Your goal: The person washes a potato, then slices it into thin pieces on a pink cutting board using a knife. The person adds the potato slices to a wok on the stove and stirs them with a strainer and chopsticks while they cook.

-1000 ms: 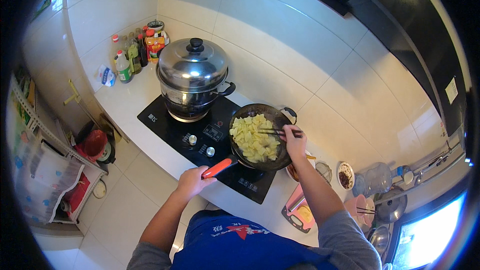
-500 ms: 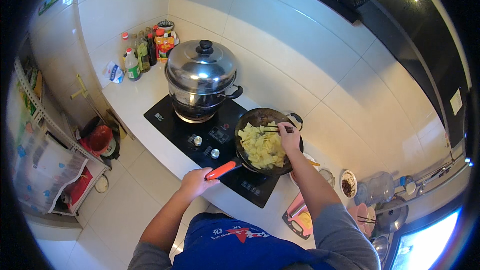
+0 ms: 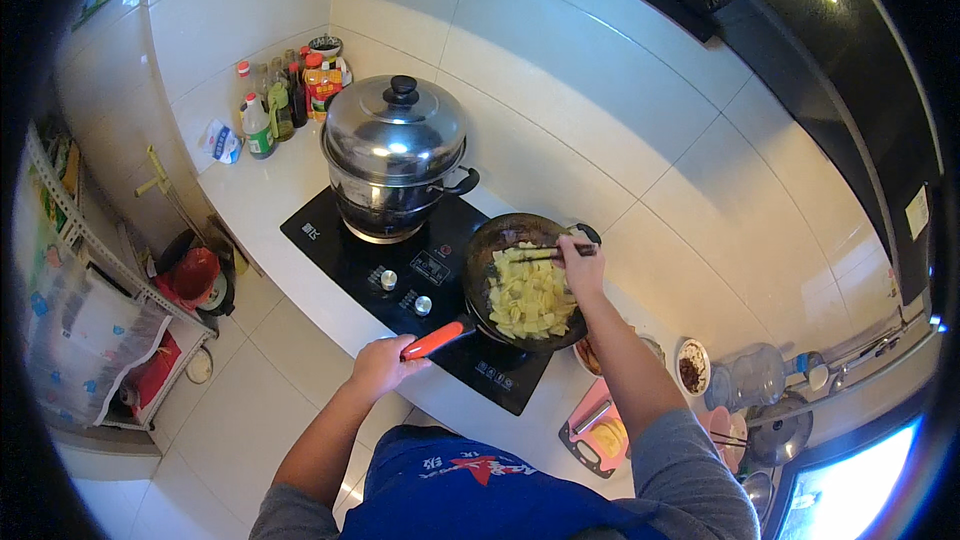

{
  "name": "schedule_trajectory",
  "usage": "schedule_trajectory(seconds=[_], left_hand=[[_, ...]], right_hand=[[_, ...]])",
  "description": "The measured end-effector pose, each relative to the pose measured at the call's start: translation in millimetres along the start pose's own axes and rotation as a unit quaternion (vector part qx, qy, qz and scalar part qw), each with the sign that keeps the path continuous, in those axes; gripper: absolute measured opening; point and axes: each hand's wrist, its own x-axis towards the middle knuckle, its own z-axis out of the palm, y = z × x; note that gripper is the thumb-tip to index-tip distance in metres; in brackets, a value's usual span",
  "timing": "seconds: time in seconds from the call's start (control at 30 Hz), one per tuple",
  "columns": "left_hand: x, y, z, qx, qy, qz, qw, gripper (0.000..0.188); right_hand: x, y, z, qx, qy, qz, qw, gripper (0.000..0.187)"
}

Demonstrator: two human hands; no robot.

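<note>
A dark wok (image 3: 498,232) sits on the right part of the black cooktop (image 3: 330,235). Pale yellow sliced pieces of food (image 3: 530,298), perhaps potato, are heaped in it. My left hand (image 3: 384,367) is wrapped around the wok's orange-red handle (image 3: 436,339). Over the far right side of the wok, my right hand (image 3: 580,265) grips dark chopsticks (image 3: 538,254), whose tips reach left across the food. Left of the wok stands a large lidded steel pot (image 3: 395,140), which neither hand touches.
Sauce bottles (image 3: 275,105) crowd the back left corner. By my right arm lie a pink cutting board (image 3: 590,410) with a knife and yellow food, and a white bowl (image 3: 692,368) of dark bits. A clear jug (image 3: 745,380) lies farther right. The range hood (image 3: 800,60) hangs above.
The food has shifted within the wok, baring more of its far side. My right hand has moved the chopsticks slightly, and more of their length shows. Both hands keep their grips.
</note>
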Motion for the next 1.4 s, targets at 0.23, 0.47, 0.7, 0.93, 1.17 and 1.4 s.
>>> schedule_trajectory(seconds=[0.23,0.47,0.7,0.93,1.17,1.4], left_hand=[[-0.3,2.1,-1.7,0.0,-0.009,-0.01,1.0,0.039],[0.0,2.8,0.2,0.01,-0.003,-0.009,1.0,0.04],[0.1,2.8,-2.7,0.001,-0.001,-0.006,1.0,0.037],[-1.4,1.9,-0.7,0.001,0.019,-0.006,1.0,0.034],[1.7,3.9,0.9,-0.015,-0.005,-0.004,1.0,0.033],[-0.9,6.9,-4.2,-0.009,-0.005,-0.015,1.0,0.032]], right_hand=[[9.5,54.6,11.7,-0.055,-0.007,0.014,0.998,0.014],[9.3,29.5,-59.0,-0.025,0.038,-0.037,0.998,0.015],[-8.2,46.9,-76.6,-0.305,0.025,-0.125,0.944,0.02],[-18.3,26.1,-95.4,-0.21,0.005,-0.058,0.976,0.02],[-48.4,49.6,-77.5,-0.251,-0.022,-0.054,0.966,0.021],[-86.1,-24.3,-68.1,-0.085,-0.035,0.067,0.994,0.016]])
